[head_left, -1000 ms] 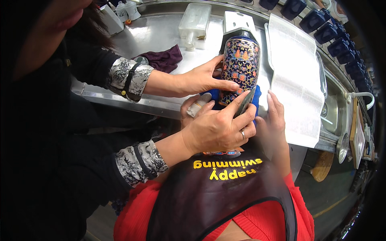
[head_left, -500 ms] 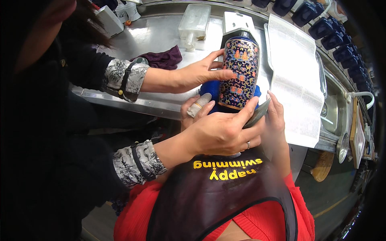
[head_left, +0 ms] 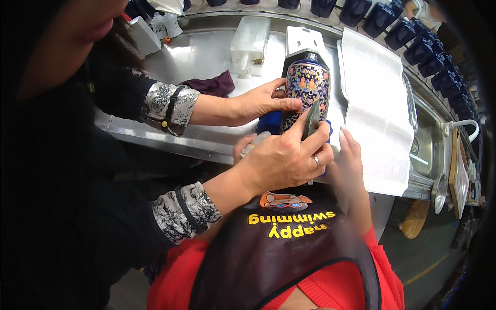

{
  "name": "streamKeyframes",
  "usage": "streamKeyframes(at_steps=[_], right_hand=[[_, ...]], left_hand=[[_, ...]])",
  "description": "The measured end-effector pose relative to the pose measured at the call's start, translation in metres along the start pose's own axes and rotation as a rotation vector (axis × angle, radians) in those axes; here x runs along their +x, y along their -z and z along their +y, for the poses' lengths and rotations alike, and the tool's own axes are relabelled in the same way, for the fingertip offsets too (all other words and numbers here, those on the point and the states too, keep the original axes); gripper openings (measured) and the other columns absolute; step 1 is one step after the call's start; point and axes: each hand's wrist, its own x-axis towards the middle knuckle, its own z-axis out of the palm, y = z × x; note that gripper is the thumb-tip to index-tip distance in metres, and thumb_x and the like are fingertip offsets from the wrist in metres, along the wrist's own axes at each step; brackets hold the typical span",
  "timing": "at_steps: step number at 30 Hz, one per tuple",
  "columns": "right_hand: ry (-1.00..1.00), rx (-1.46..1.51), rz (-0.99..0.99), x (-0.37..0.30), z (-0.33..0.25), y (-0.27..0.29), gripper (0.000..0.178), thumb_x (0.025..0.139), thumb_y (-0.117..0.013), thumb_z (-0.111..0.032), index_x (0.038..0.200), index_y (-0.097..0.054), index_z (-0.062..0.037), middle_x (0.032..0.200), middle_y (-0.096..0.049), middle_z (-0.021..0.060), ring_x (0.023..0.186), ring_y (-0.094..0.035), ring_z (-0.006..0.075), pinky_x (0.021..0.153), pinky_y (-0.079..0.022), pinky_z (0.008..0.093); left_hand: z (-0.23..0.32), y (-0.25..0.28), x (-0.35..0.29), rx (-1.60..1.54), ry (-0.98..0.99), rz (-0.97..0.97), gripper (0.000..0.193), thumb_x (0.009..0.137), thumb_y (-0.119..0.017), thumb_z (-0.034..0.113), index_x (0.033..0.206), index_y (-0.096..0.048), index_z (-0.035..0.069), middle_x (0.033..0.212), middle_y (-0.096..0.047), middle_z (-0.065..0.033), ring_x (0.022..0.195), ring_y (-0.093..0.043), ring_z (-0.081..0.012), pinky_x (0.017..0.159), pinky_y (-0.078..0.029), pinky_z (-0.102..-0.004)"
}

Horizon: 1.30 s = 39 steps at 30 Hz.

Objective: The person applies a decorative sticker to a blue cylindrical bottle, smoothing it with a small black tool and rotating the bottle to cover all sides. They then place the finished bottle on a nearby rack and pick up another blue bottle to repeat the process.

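Note:
A dark blue bottle-shaped vase [head_left: 305, 85] with gold, orange and pink decoration lies over a blue support [head_left: 268, 123] at the table's near edge. A co-worker's hand [head_left: 263, 106] steadies its left side; their other hand [head_left: 284, 160] holds a dark, flat, rounded-edged piece [head_left: 312, 120] against the vase's lower part. My left hand [head_left: 243, 147], one finger wrapped in whitish material, is mostly hidden behind that wrist, and its grip cannot be made out. My right hand [head_left: 352, 157] is beside the blue support, fingers stretched out, holding nothing visible.
A purple cloth [head_left: 211, 84] and a clear rectangular bottle [head_left: 249, 44] lie on the metal table [head_left: 186, 51]. White paper [head_left: 374, 103] covers the right side, by a sink [head_left: 423, 139]. Dark blue vessels [head_left: 395, 33] line the back. The co-worker's body fills the left.
The co-worker has raised the dark flat piece from beside the vase's bottom onto its surface. My right hand has dropped slightly; the vase sits almost where it was.

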Motion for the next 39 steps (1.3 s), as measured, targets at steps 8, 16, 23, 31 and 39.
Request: streamKeyframes(at_steps=[8,16,23,31,39], right_hand=[[0.000,0.008,-0.015,0.002,-0.001,0.001,0.072,0.083,-0.076,-0.009,0.146,-0.045,0.0060,0.150,-0.045,0.0288,0.129,-0.050,0.0449,0.107,-0.043,0.0478],[-0.026,0.012,-0.033,0.003,-0.003,0.000,0.072,0.084,-0.076,-0.009,0.147,-0.045,0.0051,0.150,-0.045,0.0285,0.129,-0.050,0.0446,0.107,-0.043,0.0478],[-0.028,0.024,-0.039,0.003,-0.001,-0.005,0.071,0.084,-0.076,-0.010,0.147,-0.044,0.0048,0.150,-0.045,0.0279,0.129,-0.050,0.0446,0.107,-0.043,0.0485],[-0.010,-0.026,-0.059,0.003,0.002,-0.006,0.072,0.083,-0.076,-0.009,0.146,-0.045,0.0052,0.150,-0.045,0.0281,0.129,-0.050,0.0448,0.106,-0.044,0.0484],[-0.026,0.042,-0.008,-0.001,-0.010,0.004,0.072,0.082,-0.076,-0.008,0.146,-0.045,0.0050,0.150,-0.045,0.0281,0.129,-0.050,0.0446,0.106,-0.044,0.0482]], left_hand=[[0.003,-0.004,-0.003,-0.026,0.034,0.022,0.023,0.086,-0.061,0.026,0.084,-0.062,0.003,0.100,-0.056,-0.0148,0.112,-0.059,-0.0334,0.099,-0.057,-0.0532],[0.006,-0.009,-0.006,-0.081,0.135,0.005,0.029,0.087,-0.060,0.027,0.096,-0.057,-0.001,0.109,-0.059,-0.0222,0.107,-0.064,-0.0381,0.101,-0.056,-0.0495],[0.001,-0.007,-0.005,0.086,0.054,-0.049,0.021,0.087,-0.064,0.023,0.099,-0.057,0.007,0.121,-0.060,-0.0175,0.109,-0.067,-0.0441,0.059,-0.063,-0.0351],[-0.005,-0.008,0.001,0.083,-0.061,-0.027,0.018,0.092,-0.058,0.023,0.103,-0.059,0.009,0.126,-0.060,-0.0125,0.121,-0.063,-0.0375,0.083,-0.057,-0.0364],[0.030,-0.044,-0.085,-0.699,0.526,0.058,0.039,0.101,-0.057,0.022,0.132,-0.055,-0.001,0.132,-0.062,-0.0169,0.122,-0.060,-0.0335,0.106,-0.044,-0.0389]])
